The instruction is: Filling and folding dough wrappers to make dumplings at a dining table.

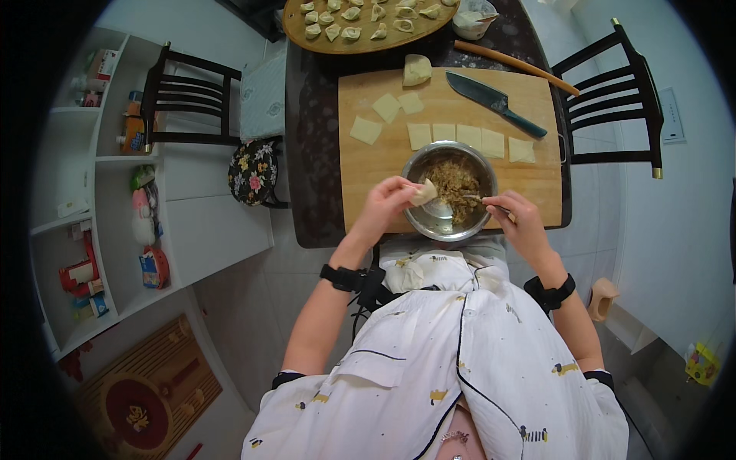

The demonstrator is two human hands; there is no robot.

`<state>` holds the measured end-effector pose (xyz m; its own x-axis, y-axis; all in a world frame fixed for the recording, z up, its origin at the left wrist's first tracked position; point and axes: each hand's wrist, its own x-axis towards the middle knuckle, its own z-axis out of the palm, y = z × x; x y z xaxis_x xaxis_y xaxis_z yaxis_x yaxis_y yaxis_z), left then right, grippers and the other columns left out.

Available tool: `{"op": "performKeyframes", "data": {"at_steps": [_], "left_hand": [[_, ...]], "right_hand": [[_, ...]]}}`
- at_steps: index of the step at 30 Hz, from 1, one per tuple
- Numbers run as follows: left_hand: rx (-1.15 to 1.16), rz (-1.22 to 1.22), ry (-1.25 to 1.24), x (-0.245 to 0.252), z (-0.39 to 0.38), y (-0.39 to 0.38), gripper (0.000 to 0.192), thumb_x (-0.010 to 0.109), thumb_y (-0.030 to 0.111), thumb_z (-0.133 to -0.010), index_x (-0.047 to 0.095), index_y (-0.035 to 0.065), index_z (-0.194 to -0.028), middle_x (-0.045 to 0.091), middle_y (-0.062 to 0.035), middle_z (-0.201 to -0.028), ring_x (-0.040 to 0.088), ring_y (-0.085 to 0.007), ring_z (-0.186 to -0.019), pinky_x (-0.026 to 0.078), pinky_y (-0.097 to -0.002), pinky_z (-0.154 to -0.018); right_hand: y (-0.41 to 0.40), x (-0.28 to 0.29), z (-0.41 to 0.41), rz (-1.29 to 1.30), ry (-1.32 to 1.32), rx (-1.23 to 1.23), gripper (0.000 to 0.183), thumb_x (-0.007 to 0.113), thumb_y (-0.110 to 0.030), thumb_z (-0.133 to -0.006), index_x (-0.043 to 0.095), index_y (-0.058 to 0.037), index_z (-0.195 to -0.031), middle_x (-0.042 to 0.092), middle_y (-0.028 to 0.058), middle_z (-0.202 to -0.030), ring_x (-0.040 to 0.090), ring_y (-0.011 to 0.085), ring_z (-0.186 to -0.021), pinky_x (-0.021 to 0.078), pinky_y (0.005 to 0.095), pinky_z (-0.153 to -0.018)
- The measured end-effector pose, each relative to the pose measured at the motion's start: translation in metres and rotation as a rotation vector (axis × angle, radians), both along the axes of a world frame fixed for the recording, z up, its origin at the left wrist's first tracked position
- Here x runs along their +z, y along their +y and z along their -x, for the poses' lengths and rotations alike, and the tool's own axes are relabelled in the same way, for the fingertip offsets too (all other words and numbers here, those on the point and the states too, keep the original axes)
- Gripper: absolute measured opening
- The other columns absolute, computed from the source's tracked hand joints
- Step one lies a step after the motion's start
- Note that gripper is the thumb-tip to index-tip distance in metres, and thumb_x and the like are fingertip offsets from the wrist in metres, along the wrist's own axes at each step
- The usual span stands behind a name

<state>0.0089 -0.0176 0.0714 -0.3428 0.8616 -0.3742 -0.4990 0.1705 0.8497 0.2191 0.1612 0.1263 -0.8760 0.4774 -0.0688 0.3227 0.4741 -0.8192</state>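
Observation:
A dough wrapper point(424, 192), partly folded, is held in my left hand point(386, 202) over the left rim of a steel bowl point(441, 227). Minced filling point(454, 181) lies in the bowl. My right hand point(516, 215), at the bowl's right rim, grips the handle of a metal utensil point(471, 197) whose tip is in the filling; its exact kind is hidden. Behind the bowl, square dough wrappers point(419, 137) lie in a row on a wooden cutting board point(379, 184). More wrappers point(386, 107) lie at the board's left, with a dough piece point(417, 70) at its back edge.
A dark kitchen knife point(489, 100) lies on the board's back right. Beyond it are a wooden rolling pin point(517, 64), a bowl of white powder point(474, 20) and a round tray point(368, 45) of folded dumplings. Chairs point(192, 98) flank the dark table point(313, 172).

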Motion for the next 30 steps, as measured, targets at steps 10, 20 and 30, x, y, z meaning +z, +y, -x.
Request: {"op": "performKeyframes", "data": {"at_steps": [10, 20, 30], "left_hand": [[0.377, -0.184, -0.405, 0.0, 0.018, -0.043, 0.013, 0.05, 0.018, -0.094, 0.056, 0.0063, -0.097, 0.063, -0.0086, -0.096, 0.064, -0.0243, -0.096, 0.053, -0.0365, -0.083], [0.533, -0.188, -0.651, -0.006, 0.017, -0.043, 0.014, 0.053, 0.015, -0.094, 0.06, 0.0054, -0.102, 0.06, -0.0141, -0.117, 0.058, -0.0253, -0.109, 0.05, -0.036, -0.092], [0.418, -0.159, -0.707, 0.011, 0.023, -0.026, 0.018, 0.053, 0.011, -0.093, 0.056, 0.0023, -0.108, 0.054, -0.0153, -0.125, 0.054, -0.0227, -0.115, 0.048, -0.0344, -0.095]], "right_hand": [[0.002, -0.037, 0.002, -0.063, -0.044, 0.136, 0.012, 0.062, -0.005, -0.084, 0.067, -0.0043, -0.095, 0.059, 0.0119, -0.079, 0.058, 0.0268, -0.067, 0.0464, 0.0357, -0.061], [-0.012, -0.039, 0.009, 0.114, -0.096, 0.141, 0.011, 0.063, -0.006, -0.084, 0.069, -0.0026, -0.093, 0.064, 0.0108, -0.081, 0.06, 0.021, -0.069, 0.0486, 0.0296, -0.062], [-0.017, -0.049, 0.005, 0.475, -0.019, -0.141, 0.011, 0.063, -0.007, -0.086, 0.068, 0.0001, -0.093, 0.064, 0.0088, -0.081, 0.06, 0.0134, -0.069, 0.0482, 0.0255, -0.063]]}}
